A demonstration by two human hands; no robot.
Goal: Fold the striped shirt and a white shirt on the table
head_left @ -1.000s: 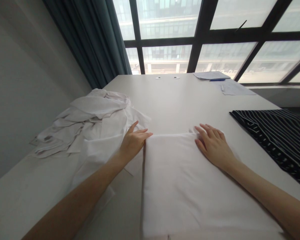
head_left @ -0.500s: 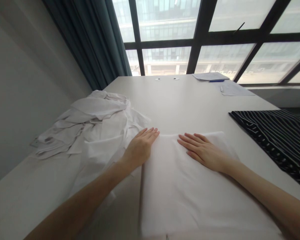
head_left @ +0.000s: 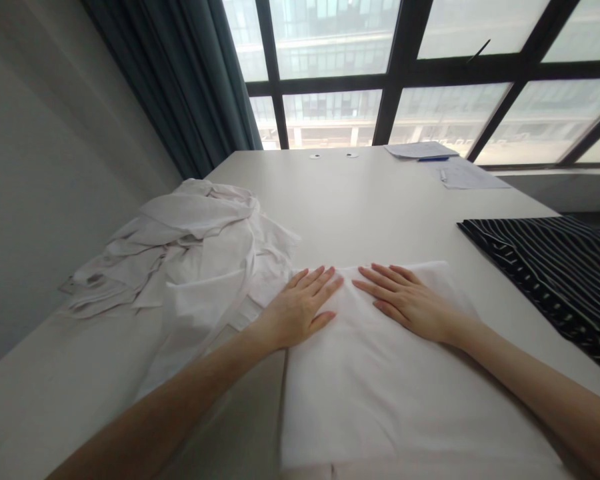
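A folded white cloth point(head_left: 380, 400) lies in front of me, with a few soft wrinkles across its top. My left hand point(head_left: 300, 307) rests flat on its upper left corner, fingers spread and pointing away from me. On the cloth's upper part, to the right, my right hand point(head_left: 405, 300) lies palm down with its fingers stretched out. Neither hand grips anything. Beside my left forearm is a loose heap of white garments point(head_left: 200, 233), crumpled, its near part reaching close to the folded cloth.
All of this is on a white table point(head_left: 330, 200). To the right lies a black-and-white striped cloth point(head_left: 555, 273). Sheets of paper point(head_left: 420, 151) with a blue pen point(head_left: 433, 159) are at the far right edge. A dark curtain point(head_left: 180, 80) hangs beside the window at the back.
My left hand has moved right from the cloth's left edge onto its top, its thumb now showing. My right hand has stayed about where it was.
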